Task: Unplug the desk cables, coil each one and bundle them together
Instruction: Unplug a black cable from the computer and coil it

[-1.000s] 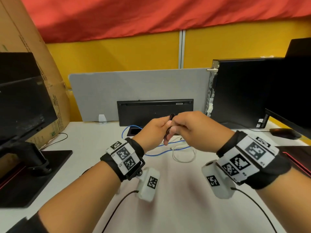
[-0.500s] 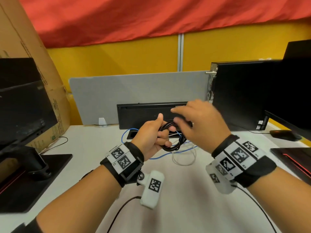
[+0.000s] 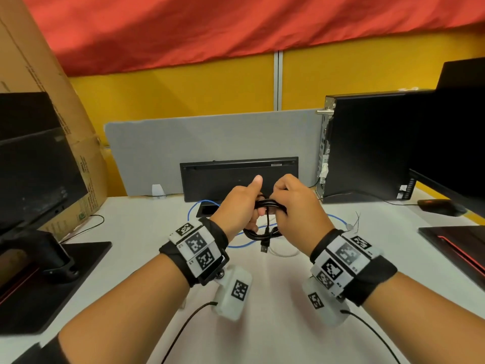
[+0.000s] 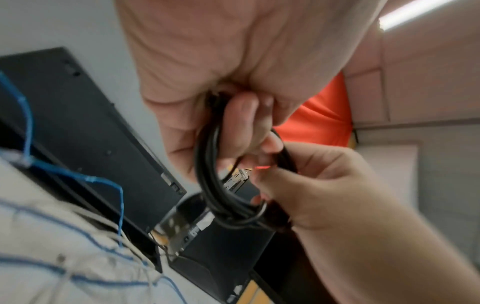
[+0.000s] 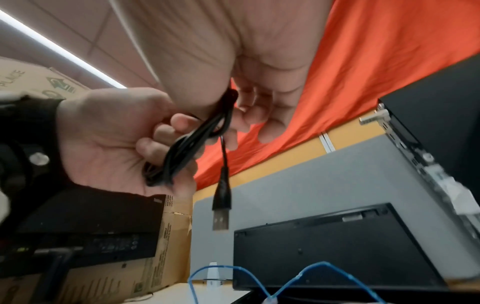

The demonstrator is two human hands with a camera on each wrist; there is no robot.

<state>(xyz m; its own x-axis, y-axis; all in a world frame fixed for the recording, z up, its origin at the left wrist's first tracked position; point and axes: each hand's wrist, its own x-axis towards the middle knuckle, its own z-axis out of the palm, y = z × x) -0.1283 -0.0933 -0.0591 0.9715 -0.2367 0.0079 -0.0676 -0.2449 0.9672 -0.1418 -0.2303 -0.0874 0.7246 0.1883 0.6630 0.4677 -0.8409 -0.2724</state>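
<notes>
Both left hand (image 3: 240, 206) and right hand (image 3: 295, 206) grip the coiled black USB cable (image 3: 262, 231); loose dangling silver-tipped plug (image 5: 221, 214) risks unwinding loops if either grip slackens.

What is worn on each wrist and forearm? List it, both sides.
Left hand and right hand are bare. Each wrist carries a black strap with white blocks printed with black square codes, plus a white camera pod underneath trailing a thin black wire. Forearms bare.
</notes>
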